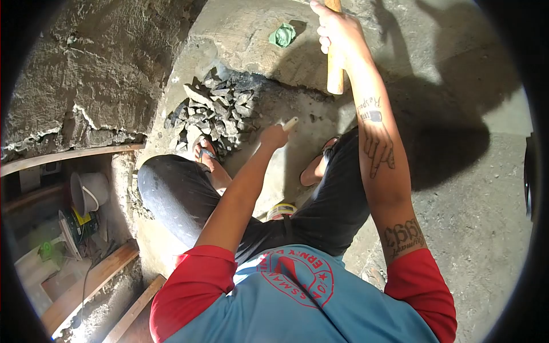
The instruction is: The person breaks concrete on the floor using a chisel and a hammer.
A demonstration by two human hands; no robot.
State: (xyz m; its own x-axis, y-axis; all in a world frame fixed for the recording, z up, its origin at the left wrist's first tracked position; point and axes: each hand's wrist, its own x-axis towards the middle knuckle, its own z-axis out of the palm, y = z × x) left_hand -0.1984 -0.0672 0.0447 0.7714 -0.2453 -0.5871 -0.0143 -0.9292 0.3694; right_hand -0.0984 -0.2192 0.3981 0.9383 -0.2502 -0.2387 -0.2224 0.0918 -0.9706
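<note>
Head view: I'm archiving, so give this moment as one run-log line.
left hand: grips pale rod | right hand: grips wooden handle, top out of frame | rubble: by left foot

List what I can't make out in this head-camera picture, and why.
Upper end of the wooden handle in the right hand: head view, cut off by the top edge.
Rest of the pale stick in the left hand: head view, hidden by the hand.
Most of the tub between the legs: head view, hidden by the trousers.
Dark object at far right: head view, cut off by the round image's edge.
</note>
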